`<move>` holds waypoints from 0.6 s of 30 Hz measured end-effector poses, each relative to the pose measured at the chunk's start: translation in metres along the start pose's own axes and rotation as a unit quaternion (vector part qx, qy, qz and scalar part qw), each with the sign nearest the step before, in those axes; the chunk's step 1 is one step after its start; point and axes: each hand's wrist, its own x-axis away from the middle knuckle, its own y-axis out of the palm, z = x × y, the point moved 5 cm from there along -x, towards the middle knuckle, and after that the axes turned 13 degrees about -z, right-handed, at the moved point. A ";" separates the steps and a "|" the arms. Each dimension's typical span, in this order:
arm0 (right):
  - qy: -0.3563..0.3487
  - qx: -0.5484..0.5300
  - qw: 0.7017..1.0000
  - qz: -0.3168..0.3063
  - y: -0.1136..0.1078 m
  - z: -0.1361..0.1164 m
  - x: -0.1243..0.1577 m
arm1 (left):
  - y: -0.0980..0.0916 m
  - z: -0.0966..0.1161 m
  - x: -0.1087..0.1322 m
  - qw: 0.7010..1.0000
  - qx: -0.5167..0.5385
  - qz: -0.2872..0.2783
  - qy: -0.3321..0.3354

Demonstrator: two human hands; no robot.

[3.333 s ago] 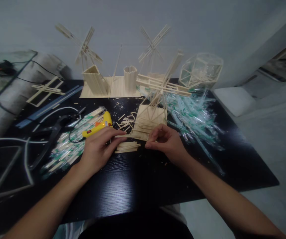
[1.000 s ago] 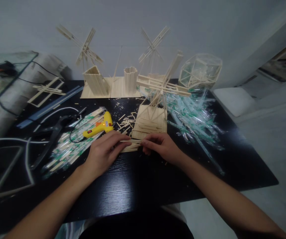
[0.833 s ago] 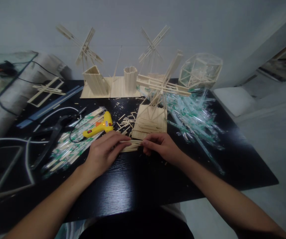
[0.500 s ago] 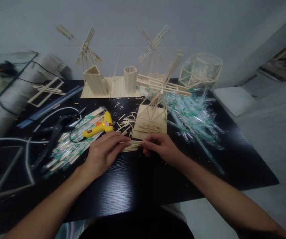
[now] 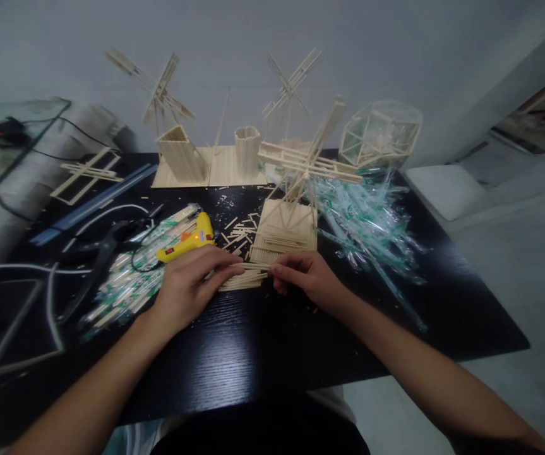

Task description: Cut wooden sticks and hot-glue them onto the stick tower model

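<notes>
Between my two hands a thin pale wooden stick (image 5: pixel 255 267) runs level, pinched near its ends. My left hand (image 5: pixel 193 278) is closed on its left end with thumb and fingers. My right hand (image 5: pixel 306 278) grips the other end, fingers curled under. Just below lies a small pile of cut sticks (image 5: pixel 242 281) on the black table. Behind my right hand stands a windmill model (image 5: pixel 306 169) of sticks on a square stick base (image 5: pixel 267 243), with more loose sticks (image 5: pixel 286 239) across that base.
A yellow glue gun (image 5: pixel 184 242) lies on wrapped stick bundles (image 5: pixel 130 284) at left. Short offcuts (image 5: pixel 239 234) are scattered centrally. Clear plastic wrappers (image 5: pixel 367 215) spread at right. Stick towers (image 5: pixel 182 155) stand at the back. A black clamp-like tool (image 5: pixel 95 272) and white cable (image 5: pixel 52 309) lie left.
My left hand has shifted slightly left, showing more of the stick and the pile beneath. My right hand has barely moved. The whole view has shifted a little.
</notes>
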 end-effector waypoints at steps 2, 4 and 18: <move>0.006 0.000 1.000 0.000 0.000 0.000 0.000 | -0.001 0.003 0.001 1.000 -0.001 0.003 0.010; 0.011 -0.005 1.000 0.000 0.001 0.000 0.000 | -0.002 0.004 0.001 1.000 -0.003 0.002 0.014; -0.024 -0.041 0.995 0.086 -0.013 0.003 0.000 | -0.010 -0.001 -0.002 0.999 -0.016 0.039 -0.022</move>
